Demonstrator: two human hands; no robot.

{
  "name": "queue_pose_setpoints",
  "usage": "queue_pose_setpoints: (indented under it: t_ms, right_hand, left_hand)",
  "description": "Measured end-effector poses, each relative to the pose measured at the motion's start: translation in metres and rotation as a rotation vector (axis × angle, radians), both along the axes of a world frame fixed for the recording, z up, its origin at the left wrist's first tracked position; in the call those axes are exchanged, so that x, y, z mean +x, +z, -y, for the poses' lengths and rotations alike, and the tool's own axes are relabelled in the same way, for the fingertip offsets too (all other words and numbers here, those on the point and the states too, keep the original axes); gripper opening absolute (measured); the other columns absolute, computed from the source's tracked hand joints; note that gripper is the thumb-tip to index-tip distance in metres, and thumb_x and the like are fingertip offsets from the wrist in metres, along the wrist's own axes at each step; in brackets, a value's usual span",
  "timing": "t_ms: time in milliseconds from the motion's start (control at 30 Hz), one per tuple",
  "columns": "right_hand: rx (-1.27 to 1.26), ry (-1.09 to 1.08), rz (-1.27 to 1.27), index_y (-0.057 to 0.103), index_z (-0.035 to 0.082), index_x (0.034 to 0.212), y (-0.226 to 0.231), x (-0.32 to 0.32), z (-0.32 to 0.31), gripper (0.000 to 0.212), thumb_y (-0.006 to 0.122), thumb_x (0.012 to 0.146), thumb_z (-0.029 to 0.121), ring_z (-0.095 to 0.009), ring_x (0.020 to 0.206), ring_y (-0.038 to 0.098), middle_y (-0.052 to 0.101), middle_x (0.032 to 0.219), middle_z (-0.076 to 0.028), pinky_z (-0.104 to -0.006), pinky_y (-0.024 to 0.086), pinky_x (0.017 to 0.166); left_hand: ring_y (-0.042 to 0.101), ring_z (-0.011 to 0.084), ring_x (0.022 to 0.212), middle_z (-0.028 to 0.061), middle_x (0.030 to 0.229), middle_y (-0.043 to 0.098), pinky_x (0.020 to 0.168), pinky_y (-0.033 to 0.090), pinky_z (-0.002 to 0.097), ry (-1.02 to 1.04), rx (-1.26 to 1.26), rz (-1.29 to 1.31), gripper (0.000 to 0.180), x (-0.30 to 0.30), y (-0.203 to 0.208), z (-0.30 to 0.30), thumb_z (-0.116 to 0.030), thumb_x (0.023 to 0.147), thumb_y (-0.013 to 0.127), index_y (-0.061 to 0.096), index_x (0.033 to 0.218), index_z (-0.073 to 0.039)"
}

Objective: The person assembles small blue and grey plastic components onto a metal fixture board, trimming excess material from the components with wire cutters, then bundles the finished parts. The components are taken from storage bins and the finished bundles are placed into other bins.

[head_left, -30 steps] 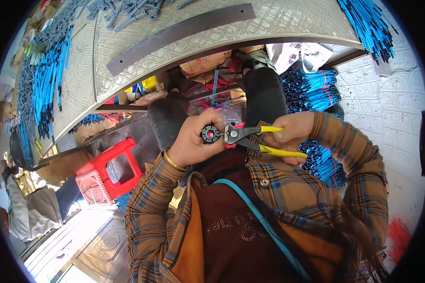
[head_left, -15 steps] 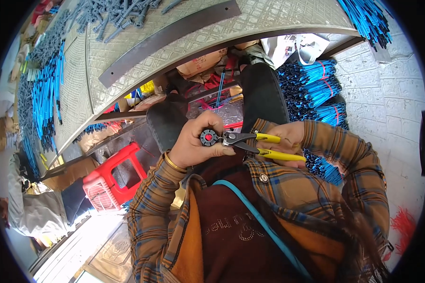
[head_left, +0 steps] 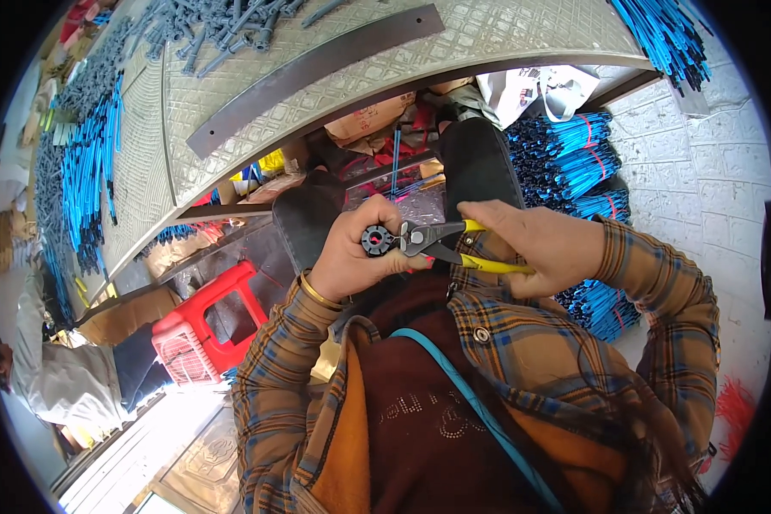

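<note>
My left hand (head_left: 351,257) grips a round black notched part (head_left: 373,241) with a bit of red in its middle, its end facing up. Touching it, or very close beside it, is the metal head of a pair of pliers (head_left: 435,241) with dark jaws and yellow handles. Around those handles my right hand (head_left: 544,248) is closed, the fingers mostly hidden under the palm. Both hands are in front of my chest, above my lap. Exactly what the pliers' tip bites on is too small to tell.
Ahead is a textured table (head_left: 488,43) bearing grey bolt-like pieces (head_left: 231,30), a dark metal strip (head_left: 317,77) and blue rods (head_left: 90,167). Tied bundles of blue rods (head_left: 587,163) are stacked at the right. A red plastic stool (head_left: 223,321) stands at the left, near another person (head_left: 68,377).
My right hand has shifted up over the pliers' handles, its back now turned upward. The pliers have tilted slightly. My left hand has barely moved with the round part.
</note>
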State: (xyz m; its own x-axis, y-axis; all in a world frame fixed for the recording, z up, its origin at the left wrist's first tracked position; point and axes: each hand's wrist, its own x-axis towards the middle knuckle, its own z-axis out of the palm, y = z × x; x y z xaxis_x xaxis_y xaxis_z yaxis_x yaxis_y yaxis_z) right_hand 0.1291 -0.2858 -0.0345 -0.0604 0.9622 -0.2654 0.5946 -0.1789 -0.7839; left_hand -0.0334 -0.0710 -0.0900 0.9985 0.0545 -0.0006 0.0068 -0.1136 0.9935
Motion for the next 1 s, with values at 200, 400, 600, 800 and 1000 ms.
queue_pose_setpoints:
  t_ms: [200, 400, 600, 800, 1000]
  right_hand:
    - [-0.048, 0.014, -0.181, 0.022, 0.0, 0.132, 0.001, 0.004, 0.005, 0.078, 0.062, 0.067, 0.011, -0.032, 0.072, 0.059, 0.051, 0.105, -0.02, -0.035, 0.049, 0.062]
    - [0.321, 0.015, 0.507, 0.039, -0.002, 0.119, -0.006, 0.011, -0.01, 0.052, 0.059, 0.077, 0.02, -0.023, 0.064, 0.06, 0.058, 0.082, -0.013, -0.0333, 0.049, 0.06]
    - [-0.601, -0.096, -0.997, 0.044, -0.002, 0.116, -0.068, 0.03, 0.021, 0.049, 0.059, 0.084, 0.032, -0.015, 0.082, 0.059, 0.06, 0.088, -0.01, -0.0301, 0.049, 0.069]
    - [0.033, -0.001, -0.426, 0.042, -0.001, 0.12, -0.022, 0.016, -0.011, 0.053, 0.06, 0.083, 0.031, -0.013, 0.086, 0.056, 0.058, 0.092, -0.008, -0.0276, 0.047, 0.074]
    - [-0.289, 0.06, -0.611, 0.036, 0.004, 0.128, -0.125, -0.005, 0.008, 0.058, 0.061, 0.078, 0.019, -0.015, 0.1, 0.051, 0.056, 0.102, -0.01, -0.0284, 0.043, 0.084]
  left_hand:
    - [0.048, 0.0086, 0.076, -0.0003, 0.08, 0.051, 0.069, 0.041, 0.0233, 0.035, -0.029, 0.064, 0.039, 0.006, 0.012, 0.003, -0.012, 0.06, 0.081, 0.053, 0.087, -0.005]
    - [0.05, 0.0099, 0.08, 0.0018, 0.088, 0.054, 0.072, 0.041, 0.0244, 0.144, 0.002, 0.068, 0.04, 0.002, 0.003, -0.004, -0.013, 0.062, 0.079, 0.054, 0.091, -0.004]
    - [0.052, 0.0106, 0.079, 0.0021, 0.089, 0.055, 0.073, 0.042, 0.0253, -0.13, 0.034, 0.061, 0.038, 0.003, 0.011, -0.001, -0.01, 0.063, 0.077, 0.055, 0.093, -0.003]
    - [0.053, 0.0112, 0.079, 0.0024, 0.087, 0.056, 0.073, 0.043, 0.0255, 0.068, -0.025, -0.011, 0.038, 0.0, 0.01, -0.006, -0.01, 0.061, 0.079, 0.057, 0.091, -0.003]
    - [0.053, 0.0113, 0.079, 0.0026, 0.084, 0.056, 0.073, 0.042, 0.0259, -0.009, -0.063, 0.082, 0.032, 0.003, 0.019, -0.001, -0.009, 0.063, 0.077, 0.056, 0.087, -0.003]
